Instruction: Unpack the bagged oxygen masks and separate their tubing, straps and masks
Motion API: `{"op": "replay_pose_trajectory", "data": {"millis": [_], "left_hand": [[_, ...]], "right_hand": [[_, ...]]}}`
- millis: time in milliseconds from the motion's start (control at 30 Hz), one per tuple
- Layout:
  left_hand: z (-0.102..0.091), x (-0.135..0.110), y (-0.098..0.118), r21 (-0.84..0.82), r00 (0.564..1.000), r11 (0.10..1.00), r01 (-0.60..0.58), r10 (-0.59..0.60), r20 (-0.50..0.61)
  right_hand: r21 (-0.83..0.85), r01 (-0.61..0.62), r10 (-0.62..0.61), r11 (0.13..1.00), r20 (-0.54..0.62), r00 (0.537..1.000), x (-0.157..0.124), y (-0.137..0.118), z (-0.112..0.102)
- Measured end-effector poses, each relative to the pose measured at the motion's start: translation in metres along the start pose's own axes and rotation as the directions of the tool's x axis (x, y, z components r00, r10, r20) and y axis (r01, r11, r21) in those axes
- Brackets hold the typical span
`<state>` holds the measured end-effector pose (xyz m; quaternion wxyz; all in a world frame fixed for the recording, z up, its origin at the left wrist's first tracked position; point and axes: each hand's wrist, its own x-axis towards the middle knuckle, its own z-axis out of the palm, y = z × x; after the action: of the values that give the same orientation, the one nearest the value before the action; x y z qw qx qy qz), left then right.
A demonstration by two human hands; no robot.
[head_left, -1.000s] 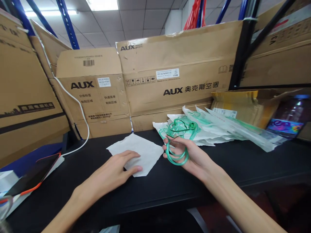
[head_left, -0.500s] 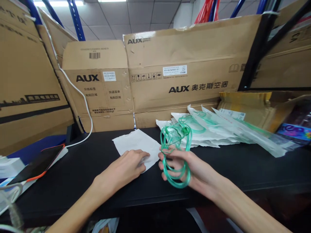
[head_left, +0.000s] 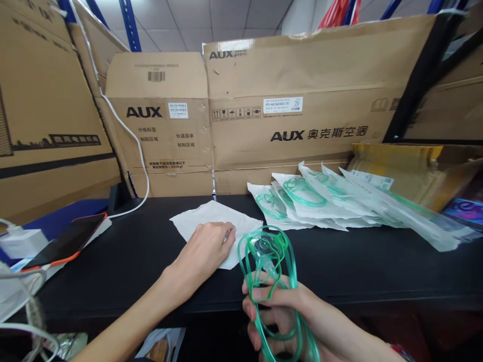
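Note:
My right hand (head_left: 279, 306) is wrapped round a clear green oxygen mask (head_left: 264, 245) and its coiled green tubing (head_left: 292, 251), held up in front of the shelf's near edge. The mask part faces up above my fingers, and loops of tube hang below them. My left hand (head_left: 209, 246) lies on a white paper sheet or pouch (head_left: 192, 221), its fingers curled. A small greyish bit shows between thumb and forefinger; what it is I cannot make out. To the right lie several white pouches (head_left: 302, 193) with green tubing inside, overlapping in a row.
AUX cardboard boxes (head_left: 241, 146) wall off the back of the black shelf (head_left: 139, 261). On the left are a phone with an orange edge (head_left: 71, 241), a white charger (head_left: 24, 244) and a white cable (head_left: 141, 151). A yellowish package (head_left: 396, 158) stands behind the pouches.
My right hand has come down and nearer with the mask and tubing, away from the pouches. My left hand has shifted slightly up on the white sheet, its forefinger more curled.

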<state>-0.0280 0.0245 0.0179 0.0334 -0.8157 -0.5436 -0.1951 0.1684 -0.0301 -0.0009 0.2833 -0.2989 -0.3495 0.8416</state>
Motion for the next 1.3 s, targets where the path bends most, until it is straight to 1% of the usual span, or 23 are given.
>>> {"op": "replay_pose_trajectory", "data": {"millis": [100,300,467,567,633,700,767,867,933,1033,1100,1167,1200,1233,1300], "left_hand": [[0.001,-0.004,0.002,-0.103,0.998,0.995,-0.010,0.003,-0.068],[0.003,-0.011,0.010,-0.210,0.982,0.975,-0.075,0.036,-0.187],[0.003,-0.017,0.011,-0.275,0.973,0.956,-0.106,0.044,-0.225],[0.004,-0.019,0.013,-0.325,0.966,0.936,-0.138,0.055,-0.252],[0.004,-0.020,0.016,-0.344,0.958,0.922,-0.175,0.079,-0.276],[0.004,-0.021,0.019,-0.346,0.944,0.907,-0.239,0.133,-0.302],[0.006,-0.022,0.021,-0.330,0.933,0.898,-0.291,0.191,-0.305],[0.008,-0.023,0.019,-0.306,0.940,0.900,-0.311,0.244,-0.239],[0.009,-0.024,0.016,-0.295,0.945,0.905,-0.306,0.251,-0.210],[0.009,-0.025,0.013,-0.256,0.946,0.921,-0.295,0.243,-0.214],[0.009,-0.025,0.013,-0.235,0.946,0.928,-0.289,0.239,-0.219],[0.010,-0.024,0.015,-0.234,0.947,0.931,-0.281,0.229,-0.226],[0.010,-0.024,0.017,-0.239,0.946,0.930,-0.280,0.225,-0.233],[0.011,-0.023,0.019,-0.245,0.946,0.928,-0.280,0.222,-0.238],[0.014,-0.023,0.024,-0.256,0.939,0.921,-0.293,0.228,-0.256]], "right_hand": [[-0.002,-0.038,0.038,0.999,0.001,0.999,0.003,0.001,0.003],[-0.017,-0.110,0.110,0.994,-0.008,0.994,0.008,0.000,0.006],[0.018,-0.119,0.120,0.993,-0.064,0.991,0.006,0.001,0.008],[-0.006,-0.123,0.121,0.992,-0.114,0.986,0.005,0.003,0.009],[-0.030,-0.135,0.130,0.990,-0.131,0.983,0.005,0.004,0.009],[-0.063,-0.159,0.150,0.985,-0.130,0.980,0.005,0.003,0.009],[-0.097,-0.191,0.180,0.977,-0.117,0.977,0.004,0.001,0.008],[-0.086,-0.225,0.218,0.971,-0.077,0.973,0.000,-0.006,0.006],[-0.057,-0.186,0.182,0.981,-0.068,0.981,-0.007,-0.010,0.004],[-0.060,-0.050,0.043,0.997,-0.116,0.992,-0.020,-0.014,0.000],[-0.079,0.013,-0.028,0.997,-0.194,0.981,-0.029,-0.015,-0.003],[-0.120,0.043,-0.076,0.992,-0.280,0.957,-0.034,-0.014,-0.006],[-0.147,0.056,-0.099,0.988,-0.301,0.949,-0.035,-0.014,-0.007],[-0.177,0.068,-0.120,0.982,-0.300,0.946,-0.035,-0.013,-0.009],[-0.233,0.089,-0.148,0.968,-0.248,0.958,-0.030,-0.011,-0.011]]}}
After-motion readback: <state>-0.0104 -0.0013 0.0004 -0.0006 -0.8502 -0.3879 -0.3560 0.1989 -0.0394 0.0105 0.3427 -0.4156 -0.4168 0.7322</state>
